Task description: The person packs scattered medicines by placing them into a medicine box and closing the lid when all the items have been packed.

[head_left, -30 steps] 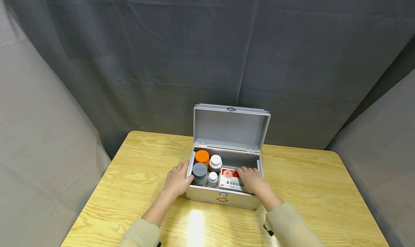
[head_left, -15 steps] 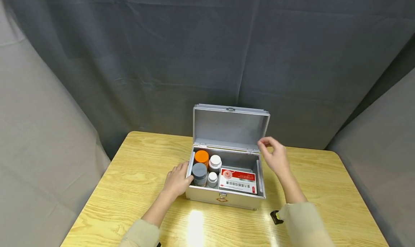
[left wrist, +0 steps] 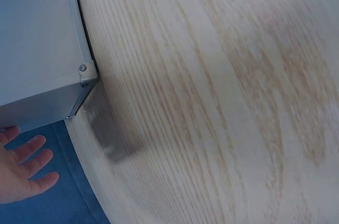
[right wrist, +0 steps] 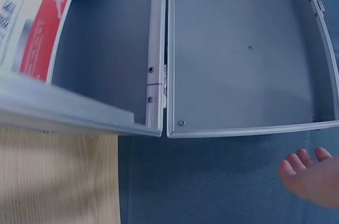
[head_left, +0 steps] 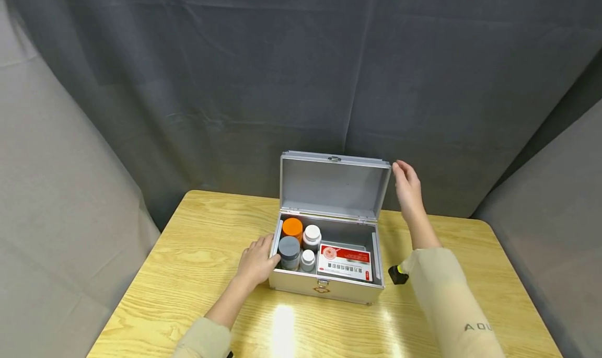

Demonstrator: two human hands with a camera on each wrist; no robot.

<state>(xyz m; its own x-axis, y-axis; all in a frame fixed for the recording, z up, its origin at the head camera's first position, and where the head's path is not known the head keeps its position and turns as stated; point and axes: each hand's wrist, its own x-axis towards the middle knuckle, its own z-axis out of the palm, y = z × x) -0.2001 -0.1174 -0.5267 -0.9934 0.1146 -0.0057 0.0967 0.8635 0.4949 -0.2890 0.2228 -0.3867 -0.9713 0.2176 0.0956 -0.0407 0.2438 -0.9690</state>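
A silver aluminium medicine case (head_left: 329,291) stands on the table with its lid (head_left: 336,186) raised. My left hand (head_left: 256,261) rests at the case's left side, thumb by the rim; its fingers are loosely spread in the left wrist view. Beside the lid's upper right corner is my right hand (head_left: 408,188), holding nothing, fingers slightly bent. In the case's right half lies a red and white medicine box (head_left: 345,264). To its left stand an orange-capped bottle (head_left: 292,227), a grey-capped bottle (head_left: 289,249) and two white bottles, one larger (head_left: 312,233), one smaller (head_left: 308,258).
The wooden table (head_left: 211,232) extends to both sides of the case. A dark grey curtain (head_left: 235,86) hangs behind the table's far edge. Lighter cloth panels (head_left: 56,191) flank it. A metal latch (head_left: 323,283) sits on the case front.
My right hand has left the medicine box and moved up and to the right, out to the lid's right corner. The left hand has stayed at the case's side.
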